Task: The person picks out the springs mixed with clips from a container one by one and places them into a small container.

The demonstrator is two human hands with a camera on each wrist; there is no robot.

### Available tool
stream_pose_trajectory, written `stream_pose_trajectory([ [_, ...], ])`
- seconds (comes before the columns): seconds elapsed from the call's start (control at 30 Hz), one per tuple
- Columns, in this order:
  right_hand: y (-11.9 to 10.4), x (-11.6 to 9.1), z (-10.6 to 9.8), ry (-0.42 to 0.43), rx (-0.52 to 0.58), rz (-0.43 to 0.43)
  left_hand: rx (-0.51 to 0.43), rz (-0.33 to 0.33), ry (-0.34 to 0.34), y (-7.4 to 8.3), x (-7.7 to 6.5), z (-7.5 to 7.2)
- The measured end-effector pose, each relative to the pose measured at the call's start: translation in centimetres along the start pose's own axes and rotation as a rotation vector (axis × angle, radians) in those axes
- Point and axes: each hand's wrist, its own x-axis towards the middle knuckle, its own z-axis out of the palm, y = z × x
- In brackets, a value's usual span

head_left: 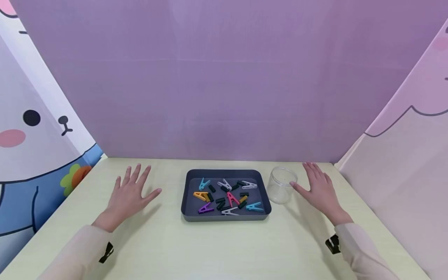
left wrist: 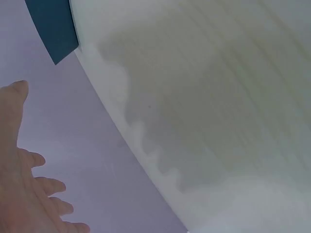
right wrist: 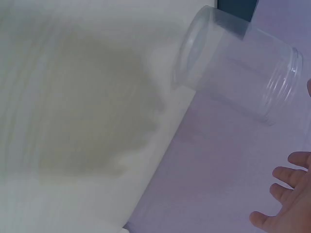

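Observation:
My left hand [head_left: 128, 197] is held over the table at the left, fingers spread and straight, holding nothing. At the right my right hand [head_left: 320, 192] is likewise spread, its thumb tip overlapping the rim of a clear plastic jar [head_left: 279, 193] in the head view. The lidless jar stands upright, and the right wrist view shows the jar [right wrist: 238, 68] apart from the fingers. Between the hands lies a dark grey tray [head_left: 225, 218]. Inside it are several plastic clips, among them a purple clip [head_left: 205, 208], a pink clip [head_left: 232, 199] and an orange clip [head_left: 200, 195].
Small dark ridged pieces [head_left: 220, 200] lie scattered among the clips in the tray. The pale table [head_left: 210, 249] ends at a purple backdrop [head_left: 224, 97] behind. Printed cartoon panels stand at the left [head_left: 42, 155] and the right [head_left: 395, 167].

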Motion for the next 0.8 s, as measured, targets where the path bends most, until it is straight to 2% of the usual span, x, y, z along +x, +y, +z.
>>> stream_pose_trajectory([
  [0.4,-1.9,1.7,0.2,0.068,-0.010,-0.117,-0.027,0.021,0.006,1.6,1.3,0.3],
  [0.8,-4.7,2.5,1.0,0.017,-0.022,-0.195,-0.031,0.076,0.029,3.8,2.2,1.1],
])
